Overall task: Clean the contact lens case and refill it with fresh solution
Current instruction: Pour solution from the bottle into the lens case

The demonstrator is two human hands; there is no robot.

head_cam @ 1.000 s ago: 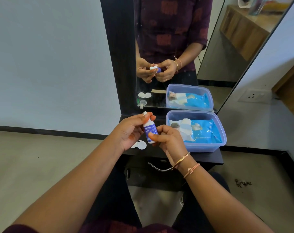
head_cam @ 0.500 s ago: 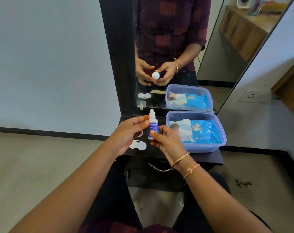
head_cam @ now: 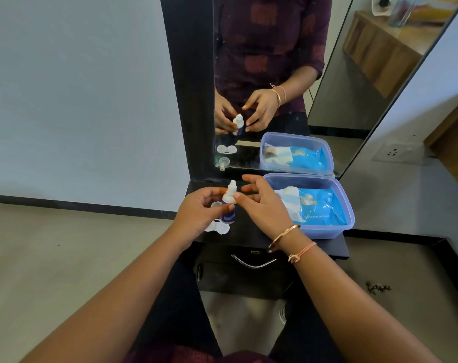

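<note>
A small solution bottle (head_cam: 229,203) with a white dropper tip and a blue label stands upright over the black shelf (head_cam: 251,234). My left hand (head_cam: 196,214) grips its body, thumb across the label. My right hand (head_cam: 263,205) is just right of it, fingers spread and straight, with the thumb tip at the bottle's shoulder. The white lens case (head_cam: 220,228) lies on the shelf directly below the bottle, partly hidden by my left hand. A small clear cap (head_cam: 215,204) sits behind my left fingers.
A blue plastic box (head_cam: 330,231) holding a pack of wet wipes (head_cam: 317,208) takes up the shelf's right half. A mirror (head_cam: 262,61) rises right behind the shelf. A drawer with a metal handle (head_cam: 252,263) is under it.
The bottle came down closer to the shelf and the lens case. My right hand let go of the bottle's body and spread its fingers; my left hand keeps its hold.
</note>
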